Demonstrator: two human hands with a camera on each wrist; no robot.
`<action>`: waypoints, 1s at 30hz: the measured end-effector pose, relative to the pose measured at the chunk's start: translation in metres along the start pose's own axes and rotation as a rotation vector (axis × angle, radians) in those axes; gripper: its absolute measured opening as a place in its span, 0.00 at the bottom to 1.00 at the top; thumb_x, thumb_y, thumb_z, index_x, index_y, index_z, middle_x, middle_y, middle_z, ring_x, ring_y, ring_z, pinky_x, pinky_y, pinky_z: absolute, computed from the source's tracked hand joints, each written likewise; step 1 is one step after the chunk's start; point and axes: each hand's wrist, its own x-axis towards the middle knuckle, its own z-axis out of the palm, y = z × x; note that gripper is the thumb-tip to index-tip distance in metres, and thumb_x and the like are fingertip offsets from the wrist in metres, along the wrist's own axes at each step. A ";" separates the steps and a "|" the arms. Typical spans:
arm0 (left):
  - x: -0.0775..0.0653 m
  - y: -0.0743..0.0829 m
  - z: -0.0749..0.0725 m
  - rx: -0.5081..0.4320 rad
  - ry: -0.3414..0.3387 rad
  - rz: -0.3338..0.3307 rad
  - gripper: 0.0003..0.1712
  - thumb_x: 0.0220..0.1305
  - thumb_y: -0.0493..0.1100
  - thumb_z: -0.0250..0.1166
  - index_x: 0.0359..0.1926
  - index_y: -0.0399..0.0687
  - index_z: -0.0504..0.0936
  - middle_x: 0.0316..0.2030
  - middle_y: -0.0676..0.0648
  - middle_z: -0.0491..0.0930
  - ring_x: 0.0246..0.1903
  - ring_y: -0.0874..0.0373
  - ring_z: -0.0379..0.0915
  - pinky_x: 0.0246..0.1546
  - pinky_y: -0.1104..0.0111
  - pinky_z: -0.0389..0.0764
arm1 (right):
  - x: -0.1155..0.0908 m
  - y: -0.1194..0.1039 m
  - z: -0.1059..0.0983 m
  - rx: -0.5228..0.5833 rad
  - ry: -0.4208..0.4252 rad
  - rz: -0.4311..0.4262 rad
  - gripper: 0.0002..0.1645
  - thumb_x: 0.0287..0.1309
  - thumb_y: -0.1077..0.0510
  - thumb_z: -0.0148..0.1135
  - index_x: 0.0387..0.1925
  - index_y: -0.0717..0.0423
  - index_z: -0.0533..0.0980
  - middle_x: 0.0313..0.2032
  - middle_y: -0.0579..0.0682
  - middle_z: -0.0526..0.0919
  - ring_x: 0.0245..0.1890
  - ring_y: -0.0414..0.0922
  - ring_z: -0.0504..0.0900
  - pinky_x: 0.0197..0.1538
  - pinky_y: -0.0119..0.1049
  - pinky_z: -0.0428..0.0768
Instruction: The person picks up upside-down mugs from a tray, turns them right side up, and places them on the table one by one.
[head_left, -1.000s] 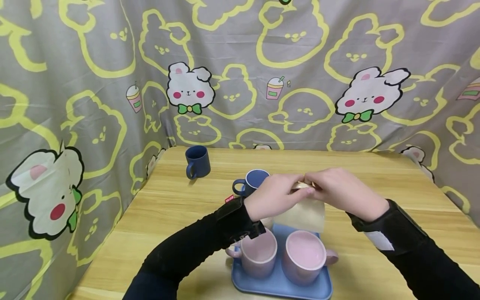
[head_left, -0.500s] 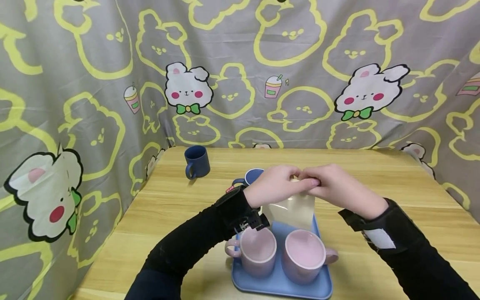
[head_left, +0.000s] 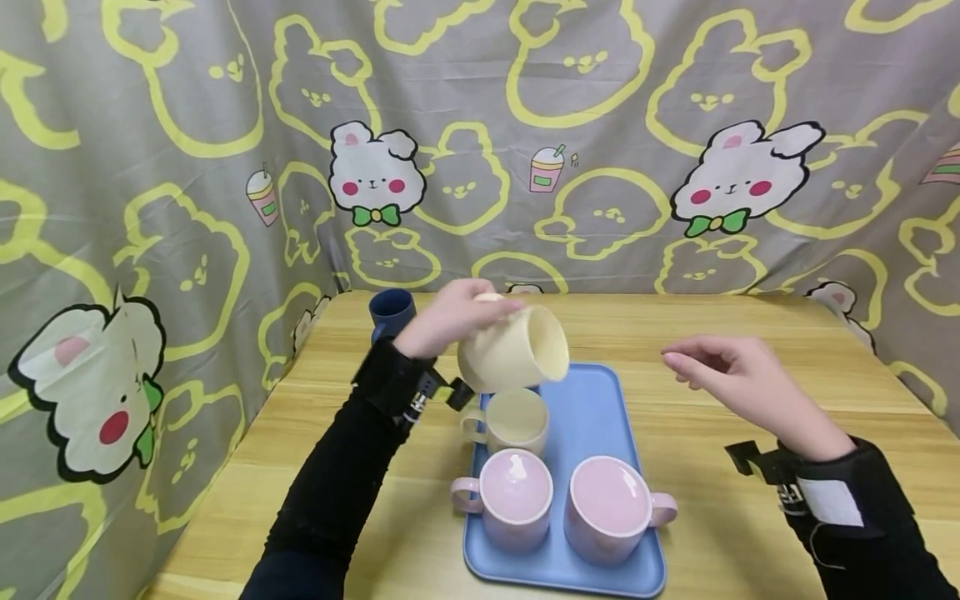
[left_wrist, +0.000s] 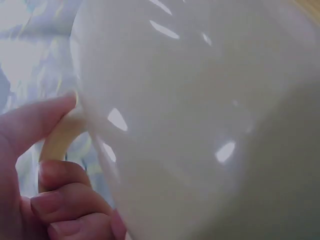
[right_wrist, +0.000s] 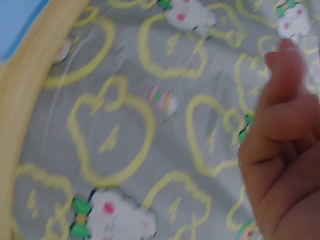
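My left hand (head_left: 453, 321) grips a cream mug (head_left: 498, 358) by its handle, raised over the far left part of a blue tray (head_left: 588, 408). The mug lies tipped on its side, its mouth facing right. In the left wrist view the fingers (left_wrist: 75, 200) curl round the handle (left_wrist: 57, 140), and the glossy mug wall fills most of the picture. Another cream mug (head_left: 517, 423) stands upright on the tray just below. Off to the right of the tray, my right hand (head_left: 738, 379) is in the air, holding nothing, fingers loosely bent.
Two pink mugs, a left one (head_left: 516, 512) and a right one (head_left: 609, 517), stand at the tray's near end with handles pointing outward. A dark blue mug (head_left: 392, 308) sits at the back left of the wooden table (head_left: 750, 542). Patterned grey curtain (head_left: 480, 233) encloses the table.
Both hands were together on the cream mug; the right hand has let go and moved right. The left hand has carried the mug left, turning its mouth from downward to the right.
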 end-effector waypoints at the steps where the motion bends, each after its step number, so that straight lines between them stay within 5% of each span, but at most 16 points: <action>1: 0.002 -0.006 -0.007 -0.073 0.023 -0.016 0.23 0.65 0.46 0.64 0.17 0.48 0.65 0.18 0.52 0.60 0.23 0.59 0.60 0.27 0.71 0.63 | -0.003 0.005 -0.001 -0.036 0.001 0.033 0.12 0.64 0.61 0.61 0.43 0.67 0.81 0.29 0.46 0.83 0.26 0.34 0.77 0.27 0.28 0.74; 5: 0.006 -0.032 -0.029 -0.349 0.131 -0.073 0.24 0.70 0.41 0.57 0.16 0.49 0.61 0.17 0.52 0.55 0.22 0.57 0.55 0.33 0.69 0.60 | -0.018 0.029 -0.008 -0.166 -0.013 0.170 0.20 0.67 0.53 0.59 0.46 0.68 0.81 0.32 0.52 0.84 0.32 0.36 0.77 0.29 0.32 0.73; 11: 0.012 -0.062 -0.036 -0.632 0.420 -0.164 0.25 0.72 0.41 0.55 0.17 0.48 0.56 0.18 0.52 0.50 0.22 0.57 0.46 0.34 0.68 0.51 | -0.039 0.059 -0.012 -0.240 -0.084 0.258 0.25 0.69 0.49 0.55 0.48 0.71 0.79 0.42 0.67 0.82 0.44 0.65 0.77 0.38 0.55 0.76; 18: 0.026 -0.103 -0.023 -0.819 0.707 -0.228 0.23 0.73 0.43 0.53 0.19 0.47 0.58 0.22 0.52 0.52 0.25 0.58 0.47 0.35 0.69 0.51 | -0.058 0.080 0.002 -0.333 -0.219 0.311 0.35 0.70 0.44 0.52 0.56 0.75 0.71 0.58 0.80 0.65 0.52 0.78 0.66 0.48 0.71 0.66; 26: 0.045 -0.150 -0.003 -0.939 0.819 -0.155 0.20 0.76 0.46 0.50 0.25 0.45 0.60 0.25 0.51 0.54 0.26 0.58 0.50 0.36 0.70 0.55 | -0.070 0.083 0.018 -0.309 -0.264 0.348 0.43 0.69 0.43 0.52 0.62 0.81 0.61 0.63 0.85 0.48 0.64 0.79 0.44 0.55 0.77 0.49; 30: 0.080 -0.238 -0.001 -0.978 0.794 0.019 0.22 0.71 0.53 0.56 0.24 0.45 0.65 0.22 0.51 0.60 0.24 0.59 0.55 0.31 0.72 0.57 | -0.072 0.082 0.021 -0.298 -0.260 0.357 0.43 0.69 0.43 0.53 0.62 0.80 0.61 0.63 0.85 0.48 0.63 0.80 0.45 0.55 0.77 0.49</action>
